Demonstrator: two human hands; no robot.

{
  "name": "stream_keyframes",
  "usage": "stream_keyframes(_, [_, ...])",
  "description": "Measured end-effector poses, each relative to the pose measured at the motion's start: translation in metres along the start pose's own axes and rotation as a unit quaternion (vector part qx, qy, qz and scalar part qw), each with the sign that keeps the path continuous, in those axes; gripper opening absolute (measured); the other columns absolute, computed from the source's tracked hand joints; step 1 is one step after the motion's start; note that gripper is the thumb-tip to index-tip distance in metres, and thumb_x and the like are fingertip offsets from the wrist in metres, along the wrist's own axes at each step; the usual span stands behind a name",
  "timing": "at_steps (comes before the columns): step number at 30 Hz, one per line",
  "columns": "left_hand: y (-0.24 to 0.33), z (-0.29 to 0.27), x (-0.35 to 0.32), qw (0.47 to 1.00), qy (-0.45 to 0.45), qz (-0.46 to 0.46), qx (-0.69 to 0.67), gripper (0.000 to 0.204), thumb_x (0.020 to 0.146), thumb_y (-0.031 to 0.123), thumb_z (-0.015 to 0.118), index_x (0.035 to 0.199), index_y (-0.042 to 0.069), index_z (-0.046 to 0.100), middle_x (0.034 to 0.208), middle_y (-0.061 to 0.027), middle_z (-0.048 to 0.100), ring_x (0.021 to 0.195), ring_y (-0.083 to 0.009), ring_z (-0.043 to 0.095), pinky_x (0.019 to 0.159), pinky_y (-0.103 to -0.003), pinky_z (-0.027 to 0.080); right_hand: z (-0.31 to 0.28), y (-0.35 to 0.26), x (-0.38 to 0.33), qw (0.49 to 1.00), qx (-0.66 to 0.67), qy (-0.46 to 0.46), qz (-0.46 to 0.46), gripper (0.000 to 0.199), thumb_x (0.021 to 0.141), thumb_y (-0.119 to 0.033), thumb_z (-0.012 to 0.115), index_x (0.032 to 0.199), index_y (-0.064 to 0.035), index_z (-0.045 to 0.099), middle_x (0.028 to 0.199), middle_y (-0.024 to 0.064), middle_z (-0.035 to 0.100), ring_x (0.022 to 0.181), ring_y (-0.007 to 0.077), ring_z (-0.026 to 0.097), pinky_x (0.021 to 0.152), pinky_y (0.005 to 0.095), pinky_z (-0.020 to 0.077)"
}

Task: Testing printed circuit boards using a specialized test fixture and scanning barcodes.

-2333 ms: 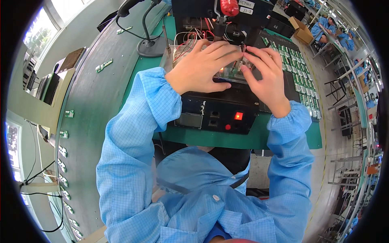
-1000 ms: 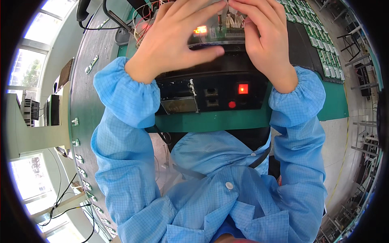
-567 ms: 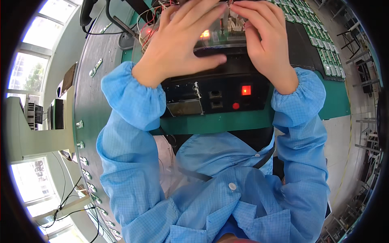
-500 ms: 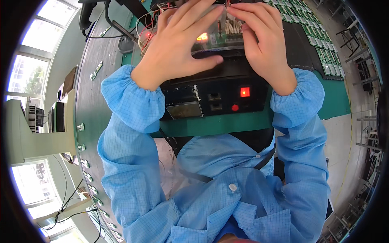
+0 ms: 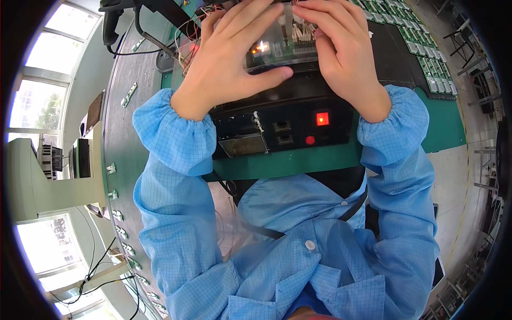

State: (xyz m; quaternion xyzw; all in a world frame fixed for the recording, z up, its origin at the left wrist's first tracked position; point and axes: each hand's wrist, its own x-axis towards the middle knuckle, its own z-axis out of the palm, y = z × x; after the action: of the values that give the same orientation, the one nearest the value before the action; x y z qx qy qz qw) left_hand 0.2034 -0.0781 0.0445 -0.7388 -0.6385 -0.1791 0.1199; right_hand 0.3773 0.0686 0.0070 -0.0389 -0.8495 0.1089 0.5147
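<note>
Below my hands stands a black box-shaped test fixture [image 5: 301, 125], with a lit red square switch [image 5: 322, 118] and a red round button [image 5: 310, 140] on its front. My left hand [image 5: 221, 66] lies over the left part of its clear top, fingers stretched out and thumb apart. On the right, my right hand [image 5: 346, 56] rests with extended fingers reaching inward and its thumb lower. Between them show a green circuit board [image 5: 289, 49] with glowing lights and a bundle of pale wires [image 5: 304, 32]. The hands hide much of the fixture's top; contact at the fingertips is unclear.
Rows of green circuit boards [image 5: 434, 66] lie on a black sheet at the right. A single board [image 5: 128, 94] lies on the bench at the left. Red and white wires [image 5: 188, 45] and a black scanner-like device [image 5: 110, 26] stand at the far left.
The lights under the clear top have gone from orange to whitish-yellow. Both hands keep nearly the same pose, and the view has shifted slightly.
</note>
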Motion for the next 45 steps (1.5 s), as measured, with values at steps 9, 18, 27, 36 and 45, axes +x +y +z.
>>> stream_keyframes(9, [0.004, 0.007, -0.003, 0.998, 0.056, 0.026, -0.008, 0.095, 0.078, 0.042, 0.082, 0.156, 0.008, 0.039, 0.165, -0.0194, 0.031, 0.15, -0.0376, 0.034, 0.118, -0.054, 0.024, -0.002, -0.002, -0.005, 1.0, -0.006, 0.01, -0.001, 0.029, 0.085, 0.005, 0.059, 0.111, -0.0001, 0.071, 0.118, 0.0109, 0.068, 0.112, 0.0335, 0.057, 0.099, 0.0428, 0.0462])
stream_keyframes(18, [-0.013, 0.014, -0.011, 0.927, 0.364, 0.086, -0.003, 0.07, 0.075, 0.022, 0.081, 0.135, 0.004, 0.051, 0.136, -0.0169, 0.053, 0.123, -0.0337, 0.05, 0.106, -0.046, 0.038, -0.083, -0.128, 0.001, 0.722, 0.672, -0.156, -0.055, 0.018, 0.085, 0.005, 0.064, 0.101, 0.0009, 0.071, 0.104, 0.0132, 0.067, 0.092, 0.0265, 0.066, 0.074, 0.0352, 0.0532])
stream_keyframes(27, [-0.025, -0.071, 0.048, 0.915, 0.39, -0.016, 0.104, 0.025, 0.085, 0.025, 0.083, 0.098, 0.009, 0.068, 0.097, -0.0045, 0.066, 0.092, -0.0221, 0.063, 0.086, -0.035, 0.044, -0.142, -0.128, -0.006, 0.706, 0.687, -0.132, -0.11, 0.017, 0.087, 0.002, 0.064, 0.102, 0.0003, 0.072, 0.104, 0.012, 0.069, 0.091, 0.0256, 0.066, 0.076, 0.0348, 0.0532])
stream_keyframes(36, [-0.03, -0.162, 0.131, 0.821, 0.444, -0.268, -0.24, 0.057, 0.091, 0.049, 0.074, 0.108, -0.005, 0.074, 0.094, -0.012, 0.074, 0.084, -0.0145, 0.066, 0.083, -0.029, 0.049, -0.156, -0.121, -0.017, 0.709, 0.684, -0.13, -0.115, 0.016, 0.09, -0.002, 0.064, 0.103, -0.0003, 0.073, 0.103, 0.0108, 0.07, 0.091, 0.0246, 0.067, 0.078, 0.0343, 0.0531])
stream_keyframes(45, [-0.055, -0.158, 0.14, 0.874, 0.204, -0.327, -0.296, 0.055, 0.079, 0.066, 0.072, 0.091, 0.014, 0.064, 0.079, -0.0019, 0.06, 0.067, -0.0142, 0.053, 0.075, -0.038, 0.045, -0.181, -0.141, -0.022, 0.728, 0.662, -0.15, -0.092, 0.016, 0.092, -0.006, 0.065, 0.104, -0.001, 0.075, 0.102, 0.0096, 0.072, 0.091, 0.0236, 0.067, 0.08, 0.0338, 0.0531])
